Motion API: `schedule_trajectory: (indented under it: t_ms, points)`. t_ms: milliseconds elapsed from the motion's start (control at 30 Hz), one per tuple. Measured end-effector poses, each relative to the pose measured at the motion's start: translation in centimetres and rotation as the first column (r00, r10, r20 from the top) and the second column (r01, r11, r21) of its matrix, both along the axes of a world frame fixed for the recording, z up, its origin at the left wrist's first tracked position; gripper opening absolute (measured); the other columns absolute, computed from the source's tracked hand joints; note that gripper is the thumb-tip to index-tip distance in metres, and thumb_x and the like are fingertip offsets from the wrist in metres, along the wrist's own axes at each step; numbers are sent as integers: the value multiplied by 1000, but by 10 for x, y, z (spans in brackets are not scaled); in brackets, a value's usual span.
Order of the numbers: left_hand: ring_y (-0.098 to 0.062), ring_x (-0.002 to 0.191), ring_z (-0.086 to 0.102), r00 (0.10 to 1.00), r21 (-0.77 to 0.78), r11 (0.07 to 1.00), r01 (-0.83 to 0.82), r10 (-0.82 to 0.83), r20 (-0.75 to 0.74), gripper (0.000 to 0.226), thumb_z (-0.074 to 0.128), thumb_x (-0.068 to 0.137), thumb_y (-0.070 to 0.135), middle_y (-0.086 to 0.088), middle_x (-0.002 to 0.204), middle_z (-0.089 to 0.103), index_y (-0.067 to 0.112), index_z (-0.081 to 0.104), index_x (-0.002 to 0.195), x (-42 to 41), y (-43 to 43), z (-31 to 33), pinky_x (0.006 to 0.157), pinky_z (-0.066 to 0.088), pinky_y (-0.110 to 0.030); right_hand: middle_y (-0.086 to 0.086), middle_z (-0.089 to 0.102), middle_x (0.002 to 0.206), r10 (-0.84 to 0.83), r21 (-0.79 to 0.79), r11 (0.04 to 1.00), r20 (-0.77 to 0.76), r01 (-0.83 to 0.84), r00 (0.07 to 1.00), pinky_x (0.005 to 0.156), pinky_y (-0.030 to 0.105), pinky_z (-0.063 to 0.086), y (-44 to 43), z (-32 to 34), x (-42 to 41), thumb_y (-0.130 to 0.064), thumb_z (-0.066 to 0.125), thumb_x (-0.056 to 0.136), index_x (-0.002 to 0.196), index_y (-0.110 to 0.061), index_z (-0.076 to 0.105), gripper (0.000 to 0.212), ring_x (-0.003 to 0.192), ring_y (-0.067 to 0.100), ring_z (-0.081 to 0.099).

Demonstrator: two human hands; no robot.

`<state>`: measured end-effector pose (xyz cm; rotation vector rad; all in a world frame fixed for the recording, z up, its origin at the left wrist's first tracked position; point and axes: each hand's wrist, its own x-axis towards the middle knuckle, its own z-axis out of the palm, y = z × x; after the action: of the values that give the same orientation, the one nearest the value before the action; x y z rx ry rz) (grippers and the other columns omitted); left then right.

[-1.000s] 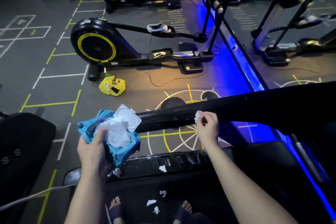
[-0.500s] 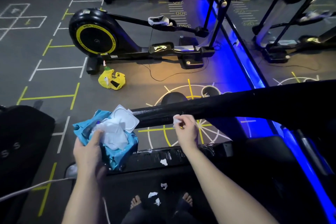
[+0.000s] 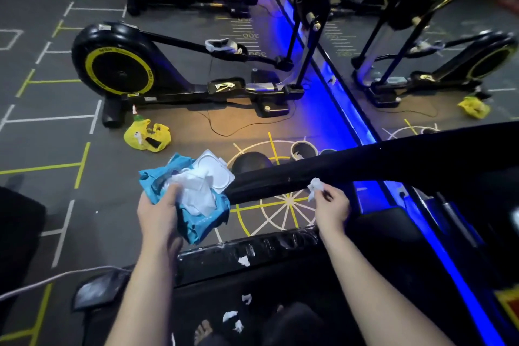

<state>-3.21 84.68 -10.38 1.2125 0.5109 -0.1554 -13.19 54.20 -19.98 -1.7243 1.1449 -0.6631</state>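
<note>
On my feed I read "300" on the white ruler scale (image 3: pixel 250 35) painted on the floor beside the elliptical trainer (image 3: pixel 157 64), and just below it what looks like "330", partly hidden. Small letters on the yellow flywheel ring (image 3: pixel 104 51) seem to say "MBH". The print on the blue wipe pack (image 3: pixel 196 223) is too faint to read.

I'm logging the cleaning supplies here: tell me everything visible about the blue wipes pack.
The wipes pack is a soft, crumpled blue plastic pouch with a white hinged lid flipped open. White wipes bunch out of its opening. The left hand grips it from below, thumb on the wipes, holding it tilted in the air near the black rail.
</note>
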Motion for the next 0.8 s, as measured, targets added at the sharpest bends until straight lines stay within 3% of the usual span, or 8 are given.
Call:
schedule_trajectory:
  t_ms: [133, 233, 300, 467, 600, 733, 800]
  points:
    - [-25, 94, 73, 1000, 6, 1000, 27, -27, 10, 31, 66, 97, 4, -9, 116, 75, 17, 67, 125, 0, -4, 10, 87, 61, -44, 3, 66, 94, -1, -56, 998, -12, 0, 1000, 84, 41, 52, 13, 2, -5, -18, 73, 89, 71, -38, 60, 30, 84, 22, 63]
    - [-26, 93, 73, 999, 28, 1000, 7, -8, 32, 33, 65, 96, 3, -13, 119, 75, 13, 67, 128, 1, -2, 13, 87, 60, -44, 7, 65, 94, -4, -66, 998, -44, 1, 999, 83, 45, 54, -5, -1, 0, -8, 70, 88, 87, -21, 71, 13, 89, 32, 66]
    - [-24, 90, 73, 998, 36, 999, -33, 31, 46, 35, 66, 96, 3, -14, 122, 74, 12, 67, 129, 2, 2, 12, 82, 61, -39, 8, 67, 93, -52, -27, 998, -10, 52, 999, 83, 43, 54, -23, 0, 9, 2, 65, 86, 95, -12, 68, 17, 91, 34, 66]
    - [-20, 83, 74, 991, 88, 988, -130, 127, 44, 33, 69, 96, 7, -6, 108, 76, 19, 68, 127, -14, 0, 5, 65, 63, -34, 13, 66, 103, 14, -148, 989, -7, -15, 1000, 79, 22, 40, -61, 3, 26, 2, 65, 88, 100, -6, 71, 16, 96, 30, 61]
    - [-23, 90, 74, 972, 135, 962, -237, 236, 24, 33, 71, 95, 11, -10, 120, 76, 24, 69, 125, -25, -5, -2, 84, 63, -49, 11, 63, 109, 61, -214, 975, 41, -50, 997, 82, 31, 51, -62, -10, 41, 7, 64, 85, 106, -5, 74, 27, 96, 28, 64]
    - [-17, 84, 72, 959, 164, 945, -283, 282, 33, 34, 69, 96, 9, -7, 115, 74, 22, 68, 128, -38, -7, -3, 77, 66, -45, 7, 63, 104, 255, -300, 925, 37, -233, 966, 76, 4, 36, -24, -24, 43, 12, 62, 80, 100, -4, 75, 28, 90, 10, 58]
    - [-12, 80, 71, 954, 154, 941, -301, 298, 42, 36, 68, 98, 6, -5, 113, 73, 18, 66, 131, -45, -8, -3, 69, 66, -36, 4, 62, 103, 319, -282, 912, 32, -298, 947, 72, 0, 34, 0, -26, 48, 13, 63, 79, 97, -5, 76, 28, 88, 3, 53]
